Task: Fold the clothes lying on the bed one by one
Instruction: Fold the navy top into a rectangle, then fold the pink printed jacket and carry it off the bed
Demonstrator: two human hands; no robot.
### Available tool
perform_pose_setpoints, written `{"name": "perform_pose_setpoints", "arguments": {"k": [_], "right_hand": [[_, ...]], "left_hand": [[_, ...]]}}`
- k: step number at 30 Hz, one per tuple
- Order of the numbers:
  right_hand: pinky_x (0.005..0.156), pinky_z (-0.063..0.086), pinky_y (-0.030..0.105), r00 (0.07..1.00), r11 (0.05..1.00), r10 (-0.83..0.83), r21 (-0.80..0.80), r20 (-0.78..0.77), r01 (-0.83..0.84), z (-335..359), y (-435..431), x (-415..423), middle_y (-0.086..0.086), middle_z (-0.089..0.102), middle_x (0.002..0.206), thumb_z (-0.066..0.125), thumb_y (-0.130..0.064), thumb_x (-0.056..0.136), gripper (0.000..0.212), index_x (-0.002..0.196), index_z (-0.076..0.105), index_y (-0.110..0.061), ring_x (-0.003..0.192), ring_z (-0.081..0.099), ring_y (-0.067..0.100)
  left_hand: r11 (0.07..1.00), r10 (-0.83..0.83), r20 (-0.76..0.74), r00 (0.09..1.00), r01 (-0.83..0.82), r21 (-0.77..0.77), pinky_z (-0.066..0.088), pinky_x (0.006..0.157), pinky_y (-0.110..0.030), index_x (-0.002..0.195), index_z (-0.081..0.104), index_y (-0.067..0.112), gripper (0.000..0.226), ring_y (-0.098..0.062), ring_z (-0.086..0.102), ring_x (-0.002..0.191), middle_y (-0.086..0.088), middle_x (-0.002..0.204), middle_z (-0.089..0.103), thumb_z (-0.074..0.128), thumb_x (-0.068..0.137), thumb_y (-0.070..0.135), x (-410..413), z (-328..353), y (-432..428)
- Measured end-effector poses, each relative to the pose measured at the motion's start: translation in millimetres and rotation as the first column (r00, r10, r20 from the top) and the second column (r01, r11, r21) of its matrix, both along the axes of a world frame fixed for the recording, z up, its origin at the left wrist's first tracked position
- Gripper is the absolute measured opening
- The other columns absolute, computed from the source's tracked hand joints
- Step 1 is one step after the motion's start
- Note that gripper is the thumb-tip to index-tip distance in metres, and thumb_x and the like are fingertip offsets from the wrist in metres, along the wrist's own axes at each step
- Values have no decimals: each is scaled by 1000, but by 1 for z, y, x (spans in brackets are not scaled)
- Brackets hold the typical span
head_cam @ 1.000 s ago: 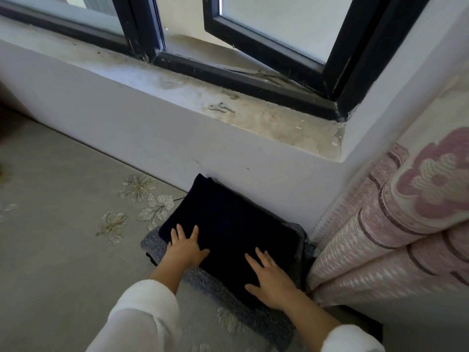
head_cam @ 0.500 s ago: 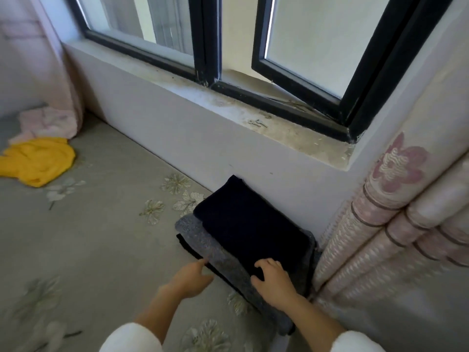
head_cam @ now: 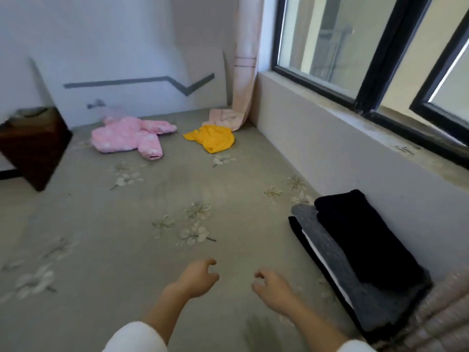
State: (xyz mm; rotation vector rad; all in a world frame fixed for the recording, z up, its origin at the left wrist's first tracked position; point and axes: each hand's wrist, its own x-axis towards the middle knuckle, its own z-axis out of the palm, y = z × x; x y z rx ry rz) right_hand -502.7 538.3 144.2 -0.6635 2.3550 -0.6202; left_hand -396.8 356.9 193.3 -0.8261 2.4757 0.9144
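On the bed (head_cam: 101, 224), the unfolded pink jacket (head_cam: 127, 137) lies at far left and the crumpled yellow garment (head_cam: 213, 138) just right of it, both well apart from the hands. The left hand (head_cam: 196, 278) and right hand (head_cam: 272, 288) hover over bare bedding, each grip released, fingers loosely curled round nothing. The step in hand appears to be fetching the next item: take one garment only, with both hands, and spread it flat mid-bed before folding, clear of the folded stack (head_cam: 355, 250) at the right wall.
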Motion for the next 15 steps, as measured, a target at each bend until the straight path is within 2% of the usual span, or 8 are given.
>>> {"name": "perform_pose_setpoints", "arguments": {"k": [6, 10, 15], "right_hand": [[99, 38, 24, 959, 959, 282, -32, 3, -282, 29, -91, 83, 5, 53, 134, 53, -32, 93, 42, 130, 53, -13, 120, 51, 19], [100, 36, 24, 889, 888, 458, -48, -3, -458, 43, -138, 124, 5, 49, 136, 52, -33, 94, 43, 132, 51, -13, 122, 49, 19], [93, 38, 23, 750, 749, 660, -29, -47, -662, 45, -190, 170, 6, 53, 133, 52, -31, 96, 40, 131, 51, -12, 118, 51, 20]], "left_hand": [[953, 300, -75, 951, -303, -25, 37, 97, -24, 141, 41, 14, 45, -21, 46, 128, -8, 145, 44, 47, 97, 24, 119, 14, -45], [850, 520, -131, 844, -526, -14, 37, 100, -26, 140, 42, 18, 45, -21, 48, 126, -7, 142, 46, 48, 96, 28, 181, 20, -62], [704, 698, -168, 696, -710, -11, 36, 100, -25, 138, 46, 18, 44, -19, 47, 127, -6, 142, 47, 50, 95, 27, 254, 24, -65]]}}
